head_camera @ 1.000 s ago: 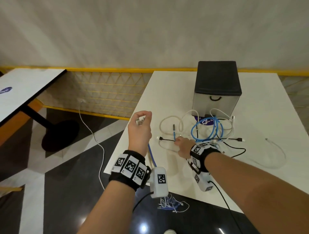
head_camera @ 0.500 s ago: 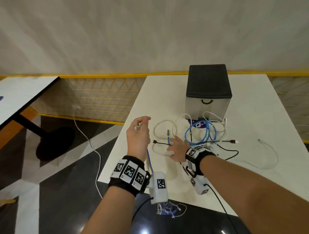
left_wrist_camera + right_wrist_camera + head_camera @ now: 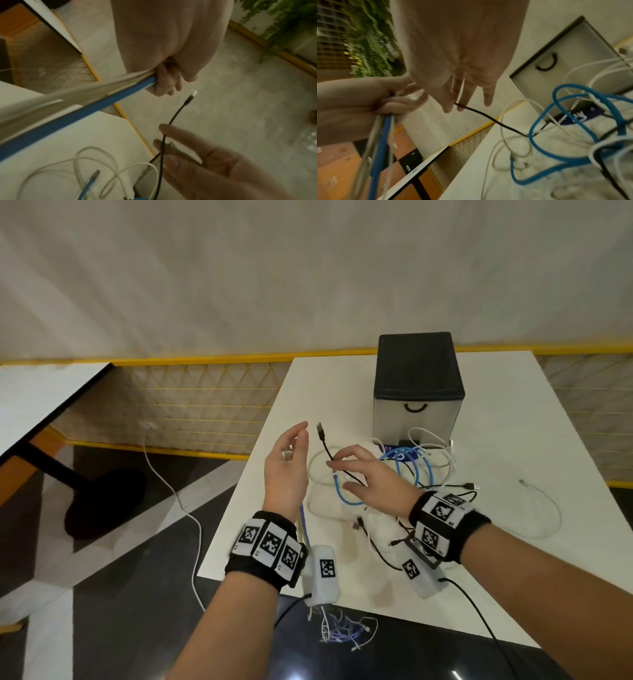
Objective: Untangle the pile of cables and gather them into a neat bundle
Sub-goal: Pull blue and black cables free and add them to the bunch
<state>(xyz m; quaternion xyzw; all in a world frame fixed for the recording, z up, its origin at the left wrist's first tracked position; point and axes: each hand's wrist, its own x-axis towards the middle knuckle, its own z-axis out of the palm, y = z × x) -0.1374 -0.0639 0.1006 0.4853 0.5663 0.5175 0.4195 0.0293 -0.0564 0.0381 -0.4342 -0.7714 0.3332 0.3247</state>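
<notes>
Left hand [image 3: 286,470]: fingers curled, gripping gathered cables [image 3: 96,100].
Right hand [image 3: 368,486]: fingers pinch black cable [image 3: 325,451]; head view alone shows its plug raised, frame centre.

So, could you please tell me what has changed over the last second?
The right hand has risen off the white table, lifting the black cable pinched in its fingers, plug end up beside the left hand. The left hand stays raised, gripping its gathered cables. The blue cable and black box stay put.
</notes>
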